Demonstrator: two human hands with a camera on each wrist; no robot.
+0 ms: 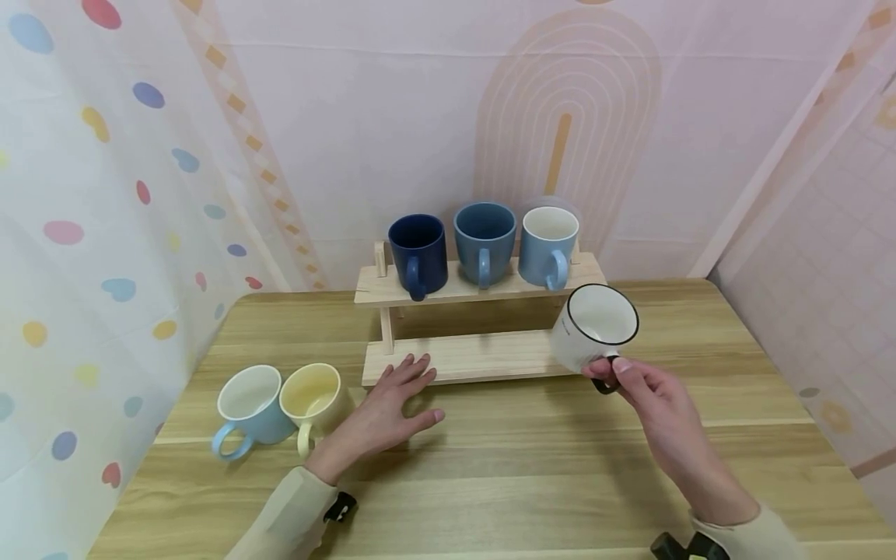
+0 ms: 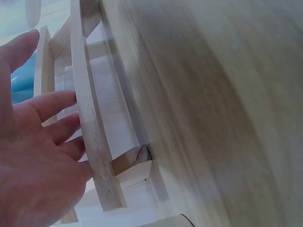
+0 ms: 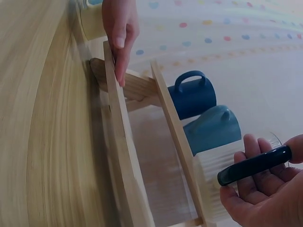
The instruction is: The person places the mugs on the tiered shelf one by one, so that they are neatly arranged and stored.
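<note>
A white mug [image 1: 581, 338] with a black rim tilts in the air over the right end of the wooden two-tier rack. My right hand [image 1: 668, 416] pinches its black handle [image 3: 255, 165] between thumb and fingers. Straight and spread, the fingers of my left hand [image 1: 385, 412] rest at the front edge of the rack's lower shelf [image 1: 483, 358], near its left end. In the left wrist view, the fingertips of the left hand [image 2: 49, 156] meet that shelf's edge.
On the upper shelf [image 1: 448, 294] stand a dark blue mug [image 1: 427, 260], a mid-blue mug [image 1: 483, 245] and a light blue mug [image 1: 539, 253]. Left of my left hand, another light blue mug [image 1: 269, 416] and a yellow mug [image 1: 332, 404] stand on the wooden table [image 1: 490, 498]. Patterned cloth [image 1: 350, 117] hangs behind.
</note>
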